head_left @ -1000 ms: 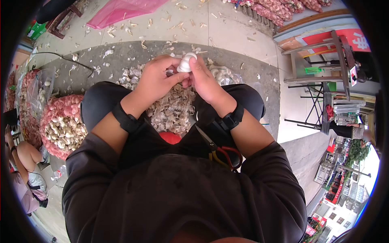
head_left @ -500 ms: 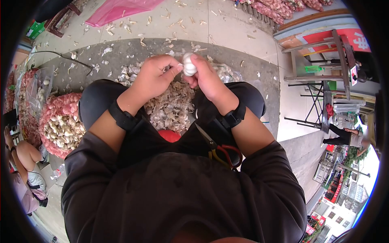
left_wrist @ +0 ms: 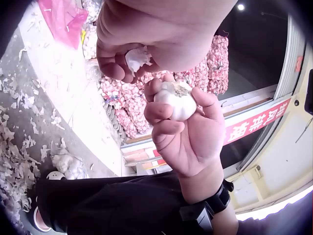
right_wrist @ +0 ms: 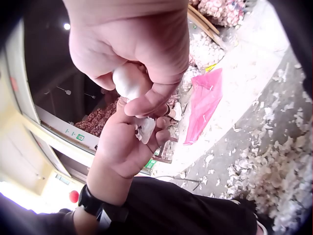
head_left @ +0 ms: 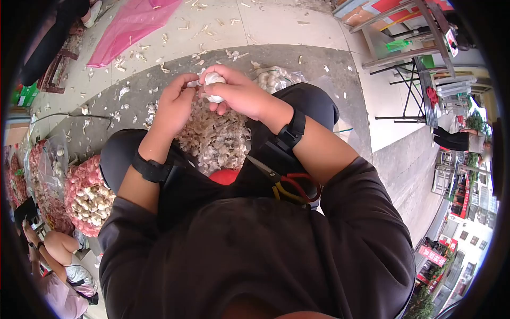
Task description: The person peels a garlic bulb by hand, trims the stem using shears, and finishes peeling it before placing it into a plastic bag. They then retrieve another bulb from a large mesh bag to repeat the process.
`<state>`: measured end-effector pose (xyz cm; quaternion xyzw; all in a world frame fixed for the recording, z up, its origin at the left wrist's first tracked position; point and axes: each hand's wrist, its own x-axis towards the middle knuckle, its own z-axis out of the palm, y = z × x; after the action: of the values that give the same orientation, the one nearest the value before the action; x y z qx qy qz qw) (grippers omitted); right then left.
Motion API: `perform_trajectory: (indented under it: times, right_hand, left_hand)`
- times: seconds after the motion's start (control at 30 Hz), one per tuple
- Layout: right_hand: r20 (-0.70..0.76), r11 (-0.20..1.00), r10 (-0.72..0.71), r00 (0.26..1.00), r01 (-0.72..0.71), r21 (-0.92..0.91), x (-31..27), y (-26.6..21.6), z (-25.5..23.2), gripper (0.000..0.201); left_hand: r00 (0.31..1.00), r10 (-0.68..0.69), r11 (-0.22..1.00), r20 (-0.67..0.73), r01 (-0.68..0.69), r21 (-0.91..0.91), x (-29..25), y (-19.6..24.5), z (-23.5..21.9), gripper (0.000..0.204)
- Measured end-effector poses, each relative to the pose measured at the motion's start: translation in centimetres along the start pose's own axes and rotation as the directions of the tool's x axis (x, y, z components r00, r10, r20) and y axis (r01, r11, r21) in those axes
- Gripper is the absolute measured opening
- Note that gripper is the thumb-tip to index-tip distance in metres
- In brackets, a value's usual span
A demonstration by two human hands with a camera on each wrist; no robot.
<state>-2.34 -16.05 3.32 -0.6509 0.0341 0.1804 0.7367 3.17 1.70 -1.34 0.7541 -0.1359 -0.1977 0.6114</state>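
My right hand [head_left: 239, 93] grips a white garlic bulb [head_left: 214, 87], its fingers curled around the sides. In the left wrist view the root end of the bulb [left_wrist: 177, 100] faces up between fingers and thumb. Close beside it, my left hand [head_left: 174, 106] has bent fingers around a loose piece of garlic skin [left_wrist: 138, 58]. The same papery skin [right_wrist: 145, 129] shows against the left fingers in the right wrist view. Below both hands, between the knees, lies a heap of garlic skins [head_left: 215, 138]. Scissors [head_left: 281, 181] with red and yellow handles rest on the lap.
A red mesh sack of garlic bulbs [head_left: 90, 199] stands by the left knee. Beyond the right knee lies a clear bag of garlic [head_left: 276, 78]. Pink plastic sheeting [head_left: 135, 32] is spread on the floor ahead, among scattered scraps. Another person [head_left: 66, 266] sits at the left.
The head view has turned, and both hands now appear farther left. My left hand has come away from the bulb with a piece of skin; the right hand keeps the bulb.
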Motion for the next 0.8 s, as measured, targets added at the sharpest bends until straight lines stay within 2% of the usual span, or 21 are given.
perform_trajectory:
  times: [0.07, 0.2, 0.3, 0.37, 0.43, 0.5, 0.6, 0.7, 0.73, 0.8]
  right_hand:
    - [-0.014, 0.995, -0.064, 0.998, 0.063, -0.074, 0.1, 0.0, -0.8, 0.021]
    - [-0.137, 0.98, -0.196, 0.971, 0.199, 0.004, -2.4, -2.6, -3.3, 0.02]
    - [-0.32, 0.94, -0.341, 0.884, 0.331, -0.088, -6.1, -4.1, -6.7, 0.02]
    - [-0.466, 0.924, -0.381, 0.798, 0.321, -0.206, -9.4, -4.6, -9.3, 0.016]
    - [-0.611, 0.955, -0.295, 0.735, 0.243, -0.168, -13.1, -4.5, -11.9, 0.016]
    - [-0.74, 0.986, -0.169, 0.651, 0.105, -0.133, -16.7, -3.6, -14.4, 0.019]
    - [-0.826, 0.998, -0.053, 0.561, 0.0, -0.064, -21.2, -0.4, -17.1, 0.019]
    - [-0.862, 0.998, -0.002, 0.507, 0.048, 0.026, -24.0, 2.0, -18.3, 0.022]
    - [-0.909, 0.995, 0.079, 0.409, 0.016, 0.094, -25.4, 3.5, -18.7, 0.027]
    - [-0.902, 0.991, 0.131, 0.412, -0.047, 0.122, -26.7, 5.7, -19.8, 0.028]
  left_hand:
    - [0.997, 0.075, 0.992, 0.02, -0.076, 0.099, 0.0, -0.8, 0.1, 0.036]
    - [0.997, 0.054, 0.964, 0.053, -0.066, 0.259, -0.6, -0.6, 0.4, 0.037]
    - [0.997, -0.002, 0.961, 0.079, -0.02, 0.276, -0.5, -0.5, 0.5, 0.036]
    - [0.995, -0.056, 0.963, 0.083, 0.032, 0.269, -0.5, 0.1, 0.5, 0.035]
    - [0.994, -0.033, 0.956, 0.1, 0.002, 0.293, -0.4, 0.2, 0.6, 0.034]
    - [0.993, -0.025, 0.955, 0.115, -0.01, 0.296, -0.6, 0.3, 0.8, 0.034]
    - [0.99, -0.034, 0.957, 0.134, -0.007, 0.289, -0.7, 0.4, 0.9, 0.033]
    - [0.989, -0.027, 0.953, 0.146, -0.019, 0.301, -0.7, 0.2, 1.0, 0.032]
    - [0.989, -0.014, 0.954, 0.15, -0.032, 0.299, -0.7, 0.1, 1.0, 0.032]
    - [0.988, -0.016, 0.953, 0.151, -0.031, 0.302, -0.8, 0.2, 1.1, 0.032]
